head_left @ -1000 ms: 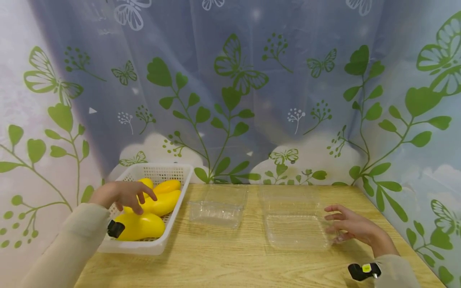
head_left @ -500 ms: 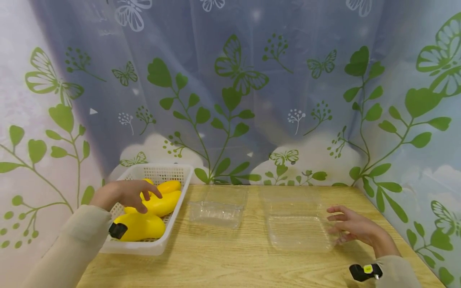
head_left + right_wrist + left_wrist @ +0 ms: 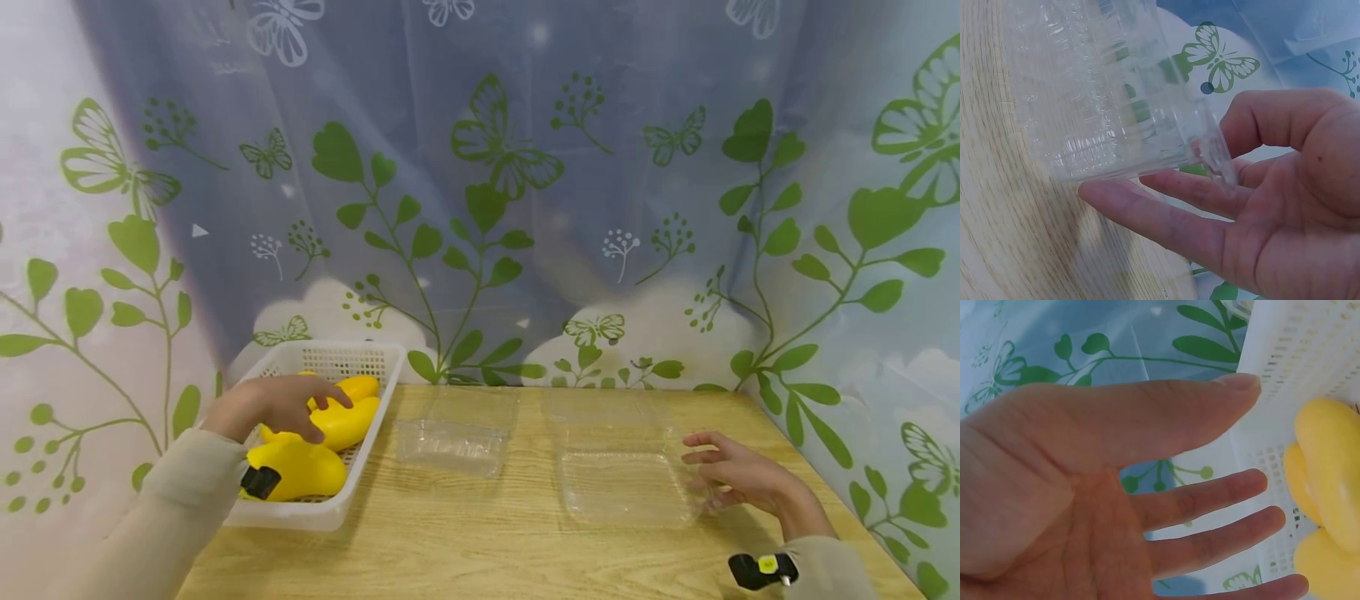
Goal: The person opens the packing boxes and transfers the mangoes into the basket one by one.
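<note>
My left hand (image 3: 281, 406) hovers over the white plastic basket (image 3: 292, 516) at left, fingers spread and nothing in its grasp. Several smooth yellow mango-shaped fruits (image 3: 303, 472) lie under it in that basket. In the left wrist view the thumb and fingers stand apart, and the yellow fruits (image 3: 1335, 481) are beyond the fingertips. At right, my right hand (image 3: 738, 477) holds the side rim of a clear plastic clamshell box (image 3: 626, 487). The right wrist view has the thumb bent at the rim of the box (image 3: 1094, 128) and the fingers along its outer wall.
A second, smaller clear plastic box (image 3: 453, 448) with its lid raised stands between basket and larger box. All rest on a wood-grain table (image 3: 465, 550). A patterned curtain (image 3: 480, 250) rises right behind the table's back edge.
My left hand has moved a little to the right over the fruits. The larger clear box and my right hand have shifted slightly to the right.
</note>
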`<state>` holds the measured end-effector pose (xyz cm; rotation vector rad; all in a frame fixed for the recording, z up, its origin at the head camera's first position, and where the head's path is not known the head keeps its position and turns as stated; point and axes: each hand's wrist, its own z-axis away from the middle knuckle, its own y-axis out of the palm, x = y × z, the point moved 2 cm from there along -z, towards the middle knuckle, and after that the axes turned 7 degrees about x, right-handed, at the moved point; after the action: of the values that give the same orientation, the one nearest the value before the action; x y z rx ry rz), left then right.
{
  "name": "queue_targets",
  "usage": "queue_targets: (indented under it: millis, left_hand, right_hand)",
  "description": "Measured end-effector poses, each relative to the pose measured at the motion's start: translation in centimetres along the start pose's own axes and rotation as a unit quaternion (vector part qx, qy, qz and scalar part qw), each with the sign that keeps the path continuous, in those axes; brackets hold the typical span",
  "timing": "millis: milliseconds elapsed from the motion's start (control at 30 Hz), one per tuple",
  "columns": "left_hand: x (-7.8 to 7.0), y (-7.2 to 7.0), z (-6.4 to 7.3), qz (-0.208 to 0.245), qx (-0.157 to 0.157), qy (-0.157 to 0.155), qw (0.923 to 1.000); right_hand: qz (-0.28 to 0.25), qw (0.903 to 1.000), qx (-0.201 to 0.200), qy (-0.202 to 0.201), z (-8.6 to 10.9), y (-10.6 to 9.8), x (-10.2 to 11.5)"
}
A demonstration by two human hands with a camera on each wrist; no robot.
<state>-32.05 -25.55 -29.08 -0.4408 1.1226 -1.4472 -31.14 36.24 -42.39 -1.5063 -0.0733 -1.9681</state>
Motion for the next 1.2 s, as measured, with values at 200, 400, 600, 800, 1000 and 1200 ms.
queue_targets:
  millis: [200, 400, 600, 800, 1000, 1200]
  left_hand:
    - [-1.3, 0.3, -0.2, -0.047, -0.033, 0.03, 0.9979]
    - [-2.4, 0.6, -0.5, -0.05, -0.051, 0.059, 0.9957]
    - [-3.5, 1.1, -1.0, -0.071, -0.07, 0.068, 0.9926]
    - [-4.5, 1.6, -1.4, -0.085, -0.09, 0.084, 0.9888]
    - [-4.9, 2.2, -1.5, -0.088, -0.112, 0.102, 0.9845]
    - [-5.0, 2.5, -1.9, -0.093, -0.121, 0.102, 0.9829]
  right_hand:
    - [0.009, 1.0, -0.003, -0.003, -0.1, 0.0, 0.1]
    - [0.007, 0.9999, -0.005, -0.008, -0.1, -0.1, 0.0]
    - [0.006, 0.9998, -0.021, 0.002, 0.1, -0.1, 0.2]
    - [0.004, 0.9992, -0.036, 0.018, 0.1, 0.0, 0.2]
    - [0.007, 0.9988, -0.045, 0.02, 0.2, 0.0, 0.5]
    - [0.021, 0.999, -0.037, 0.012, 0.4, 0.0, 0.7]
